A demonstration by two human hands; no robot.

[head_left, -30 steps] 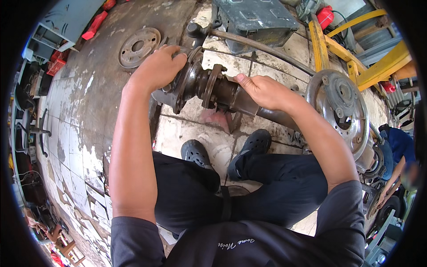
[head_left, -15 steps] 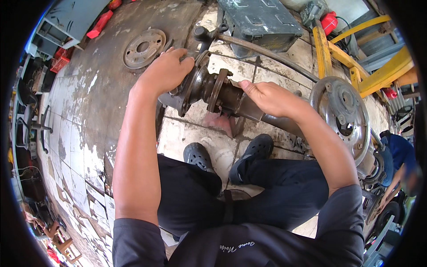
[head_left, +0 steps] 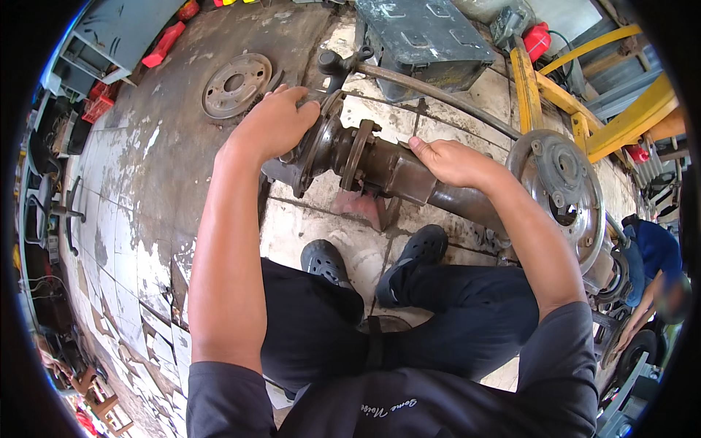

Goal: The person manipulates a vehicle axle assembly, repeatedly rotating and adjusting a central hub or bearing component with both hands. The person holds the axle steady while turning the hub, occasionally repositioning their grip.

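Observation:
A greasy metal axle tube (head_left: pixel 383 164) lies across in front of me, raised off the floor. At its left end is a dark wheel hub (head_left: pixel 321 157) with a broad round flange. My left hand (head_left: pixel 274 120) is curled over the outer side of this hub, its fingertips partly hidden behind it. My right hand (head_left: pixel 456 162) lies closed over the tube farther right, thumb on top and the other fingers out of sight. A narrower flange (head_left: pixel 356 157) with bolts stands between my hands. At the right end sits a large round disc-shaped hub (head_left: pixel 558 175).
A long rod (head_left: pixel 438 93) with a jointed end runs behind the axle. Beyond it stand a dark grey case (head_left: pixel 423 44) and a yellow frame (head_left: pixel 529 87). A round metal plate (head_left: pixel 235 85) lies on the floor at left. Another person (head_left: pixel 653 252) bends down at far right.
My right hand has shifted slightly right along the axle tube. My left hand stays on the hub, and the axle looks nearly the same apart from a small view shift.

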